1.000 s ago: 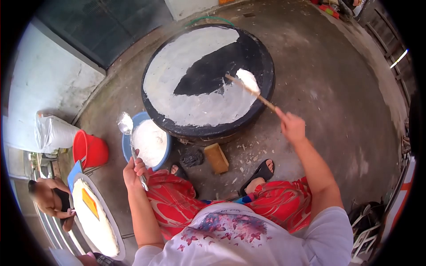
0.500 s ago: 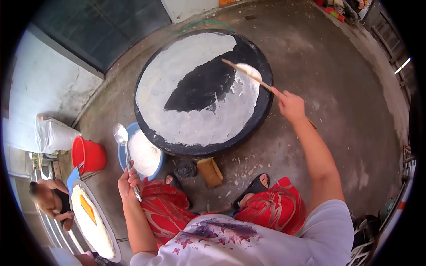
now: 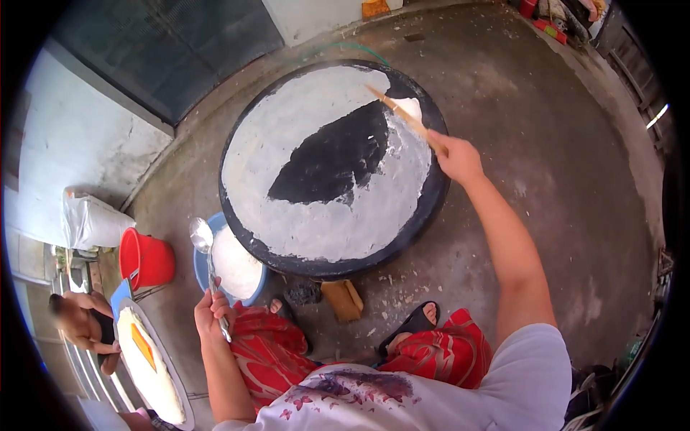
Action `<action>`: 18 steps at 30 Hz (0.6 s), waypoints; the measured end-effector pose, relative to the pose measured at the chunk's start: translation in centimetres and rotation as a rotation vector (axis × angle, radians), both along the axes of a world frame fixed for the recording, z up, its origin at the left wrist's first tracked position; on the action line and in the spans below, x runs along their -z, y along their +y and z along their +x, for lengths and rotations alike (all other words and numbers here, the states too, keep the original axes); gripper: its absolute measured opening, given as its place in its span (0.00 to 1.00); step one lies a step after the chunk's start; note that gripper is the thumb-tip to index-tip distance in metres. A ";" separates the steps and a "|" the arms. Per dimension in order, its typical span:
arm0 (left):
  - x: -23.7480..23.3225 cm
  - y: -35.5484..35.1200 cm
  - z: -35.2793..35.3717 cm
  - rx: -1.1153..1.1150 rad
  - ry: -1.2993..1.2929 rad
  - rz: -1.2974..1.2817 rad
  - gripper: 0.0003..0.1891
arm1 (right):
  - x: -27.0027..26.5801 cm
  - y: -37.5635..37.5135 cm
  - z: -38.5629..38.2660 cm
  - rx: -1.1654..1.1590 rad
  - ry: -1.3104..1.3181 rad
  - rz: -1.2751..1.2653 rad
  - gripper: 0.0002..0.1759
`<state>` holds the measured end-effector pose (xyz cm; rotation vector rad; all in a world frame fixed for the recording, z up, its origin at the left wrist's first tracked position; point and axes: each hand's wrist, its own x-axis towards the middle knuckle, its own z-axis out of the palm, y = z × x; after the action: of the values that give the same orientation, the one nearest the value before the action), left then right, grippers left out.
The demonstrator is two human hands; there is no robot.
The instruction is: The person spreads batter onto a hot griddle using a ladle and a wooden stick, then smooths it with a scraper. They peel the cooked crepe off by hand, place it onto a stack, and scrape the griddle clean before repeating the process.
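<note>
My right hand (image 3: pixel 460 159) grips a flat wooden spreader (image 3: pixel 402 115) whose edge lies across the upper right of a large round black griddle (image 3: pixel 327 161). White batter (image 3: pixel 287 104) coats the griddle in a broad ring around a dark bare patch in the middle. A thicker lump of batter (image 3: pixel 410 109) sits against the spreader. In my left hand (image 3: pixel 214 314) is a metal ladle (image 3: pixel 202 235), its bowl up and lightly smeared with white. Below that bowl stands a blue basin (image 3: pixel 203 264) holding white batter.
A red bucket (image 3: pixel 146 257) and a white sack (image 3: pixel 97 219) stand left. Beside me is a round tray (image 3: pixel 167 327) with a white sheet and an orange piece on it. Another person (image 3: pixel 86 323) sits beyond. A brown block (image 3: pixel 343 300) and dark scrubber (image 3: pixel 303 292) lie near my feet.
The spreader has moved up along the griddle's right side, pushing the batter lump, and the dark gap at the upper right has shrunk. My left hand still holds the ladle. The view has shifted slightly.
</note>
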<state>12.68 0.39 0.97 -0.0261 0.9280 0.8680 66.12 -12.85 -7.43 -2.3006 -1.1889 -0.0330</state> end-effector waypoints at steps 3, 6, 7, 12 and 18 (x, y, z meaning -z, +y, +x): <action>-0.5 0.0 -0.2 0.026 0.013 0.025 0.15 | -1.5 -4.9 0.2 -0.284 -0.139 0.013 0.28; -0.7 -0.1 -0.3 0.022 0.042 0.089 0.16 | 1.5 -7.3 5.2 -0.188 -0.272 -0.068 0.34; -0.6 0.0 -0.2 0.025 0.044 0.091 0.16 | 1.4 -6.3 6.0 -0.116 -0.329 -0.092 0.34; -0.5 0.1 0.9 -0.003 0.017 0.010 0.16 | 0.4 6.0 3.9 0.075 -0.256 -0.201 0.24; -0.5 0.0 0.4 0.019 0.035 0.030 0.16 | -2.0 3.7 0.4 0.250 0.165 -0.195 0.20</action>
<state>13.08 0.37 1.45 0.0240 0.9458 0.8670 66.52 -9.15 -5.47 -2.5542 -0.8500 0.1857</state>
